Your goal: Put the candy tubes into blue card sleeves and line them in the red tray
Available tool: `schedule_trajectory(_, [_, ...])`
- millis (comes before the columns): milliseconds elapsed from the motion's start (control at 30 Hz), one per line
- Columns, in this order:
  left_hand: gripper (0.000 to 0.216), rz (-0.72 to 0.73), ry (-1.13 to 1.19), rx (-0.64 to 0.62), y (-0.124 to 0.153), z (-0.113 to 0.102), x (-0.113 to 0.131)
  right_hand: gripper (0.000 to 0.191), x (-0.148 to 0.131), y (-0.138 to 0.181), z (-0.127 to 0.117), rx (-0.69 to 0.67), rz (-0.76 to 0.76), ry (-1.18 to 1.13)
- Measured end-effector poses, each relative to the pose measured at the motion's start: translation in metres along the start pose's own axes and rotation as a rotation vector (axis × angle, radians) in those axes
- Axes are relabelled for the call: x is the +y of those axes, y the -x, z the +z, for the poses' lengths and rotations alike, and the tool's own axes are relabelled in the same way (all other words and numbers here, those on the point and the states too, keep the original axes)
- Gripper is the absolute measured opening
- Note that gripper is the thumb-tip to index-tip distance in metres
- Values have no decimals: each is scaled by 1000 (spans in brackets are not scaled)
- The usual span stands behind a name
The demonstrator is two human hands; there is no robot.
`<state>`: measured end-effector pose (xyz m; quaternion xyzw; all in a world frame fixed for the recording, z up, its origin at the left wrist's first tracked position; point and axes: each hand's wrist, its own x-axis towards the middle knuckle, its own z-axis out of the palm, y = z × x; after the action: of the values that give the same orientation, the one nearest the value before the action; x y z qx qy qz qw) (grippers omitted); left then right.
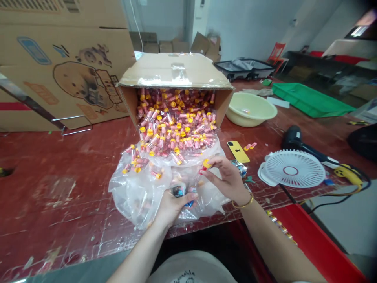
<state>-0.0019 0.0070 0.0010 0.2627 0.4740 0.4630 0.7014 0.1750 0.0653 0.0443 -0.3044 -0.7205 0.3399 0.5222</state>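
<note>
A cardboard box (pixel 173 72) lies on its side on the red table (pixel 59 173), spilling several small clear tubes with yellow caps (pixel 173 125) onto a clear plastic bag (pixel 138 188). My right hand (pixel 225 177) pinches one yellow-capped tube (pixel 206 165) just in front of the pile. My left hand (pixel 172 206) is closed round a small blue and dark item (pixel 181 192) near the table's front edge, resting on the plastic bag.
A pale yellow basin (pixel 250 108) sits right of the box. A yellow phone (pixel 238 151), white fan (pixel 293 169), black heat gun (pixel 294 139) and green tray (pixel 309 100) lie to the right. Large printed cartons (pixel 59 63) stand at the left. A red bin (pixel 306 239) sits below the table edge.
</note>
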Motion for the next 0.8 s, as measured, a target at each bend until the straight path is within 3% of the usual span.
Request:
schedule_trajectory(133, [40, 43, -51, -13, 0, 3, -1, 20, -12, -10, 0, -106, -102, 80])
schedule_trajectory(233, [39, 44, -95, -34, 2, 5, 2, 17, -9, -13, 0, -195, -64, 35])
schedule_trajectory(333, [40, -5, -41, -39, 6, 9, 7, 20, 3, -8, 2, -244, 194, -219])
schedule_trajectory(400, [42, -61, 20, -19, 9, 11, 10, 24, 11, 0, 6, -206, 391, -425])
schedule_trajectory(467, [44, -92, 54, -4, 11, 12, 13, 24, 16, 7, 9, -139, 490, -540])
schedule_trajectory(567, [49, -108, 98, 2, 11, 14, 16, 24, 16, 17, 16, -86, 485, -551])
schedule_trajectory(667, [53, -119, 180, 9, 8, 19, 19, 23, 8, 27, 23, -160, 463, -497])
schedule_trajectory(800, [47, -131, 240, 31, 5, 29, 22, 71, -1, 42, 36, -182, 296, -171])
